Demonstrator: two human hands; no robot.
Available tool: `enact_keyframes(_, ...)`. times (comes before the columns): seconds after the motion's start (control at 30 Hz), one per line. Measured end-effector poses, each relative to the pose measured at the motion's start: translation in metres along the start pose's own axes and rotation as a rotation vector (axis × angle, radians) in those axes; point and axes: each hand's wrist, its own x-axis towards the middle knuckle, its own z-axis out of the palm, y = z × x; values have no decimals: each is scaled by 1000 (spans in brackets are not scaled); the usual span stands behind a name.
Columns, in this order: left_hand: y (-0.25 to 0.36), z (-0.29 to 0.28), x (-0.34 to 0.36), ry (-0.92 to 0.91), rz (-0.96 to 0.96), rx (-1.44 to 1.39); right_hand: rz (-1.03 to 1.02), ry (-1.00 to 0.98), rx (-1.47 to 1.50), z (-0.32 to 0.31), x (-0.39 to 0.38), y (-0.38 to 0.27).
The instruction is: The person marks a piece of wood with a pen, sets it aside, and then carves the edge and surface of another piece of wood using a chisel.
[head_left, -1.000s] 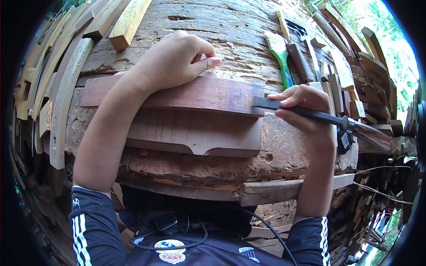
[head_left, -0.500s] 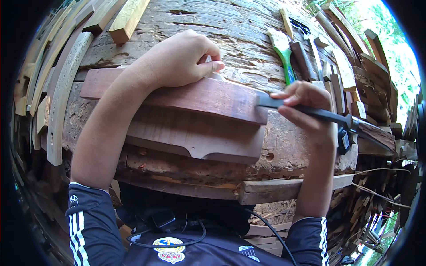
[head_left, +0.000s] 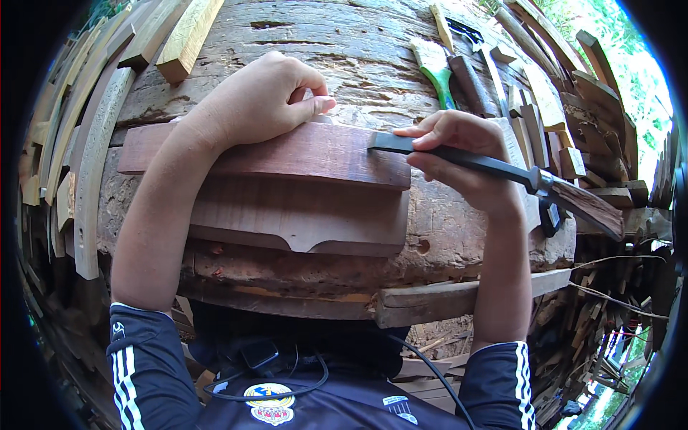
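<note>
My right hand (head_left: 462,154) grips a chisel (head_left: 491,165) with a dark steel blade and wooden handle, its flat tip on the right part of a reddish plank (head_left: 301,161). My left hand (head_left: 269,93) lies over that plank's far edge with curled fingers, thumb near index; whatever they hold is hidden. Beneath the plank, a wider brown board (head_left: 301,215) with a curved cut-out in its near edge rests on the rough, weathered timber bench (head_left: 330,43).
Loose timber strips (head_left: 100,172) line the left side. A green-handled brush (head_left: 437,75), a dark wooden-handled tool (head_left: 469,86) and other tools lie at the back right, beside piled offcuts (head_left: 602,122). A squared timber (head_left: 426,301) runs along the near edge, with cables over my clothing.
The chisel in my right hand has moved leftward along the plank's face. My left hand has shifted slightly left in the picture, along with the surroundings.
</note>
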Motion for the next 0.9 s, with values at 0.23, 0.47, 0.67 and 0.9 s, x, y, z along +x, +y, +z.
enact_keyframes(0.23,1,5,3,55,103,-8,-13,38,58,-22,-18,2)
enact_keyframes(0.47,-9,-1,-9,13,-37,22,90,-35,12,-6,1,-7)
enact_keyframes(0.67,4,2,4,37,73,30,-44,41,8,1,-1,4)
enact_keyframes(0.9,-4,1,-4,41,51,10,-107,-105,65,-6,-8,0)
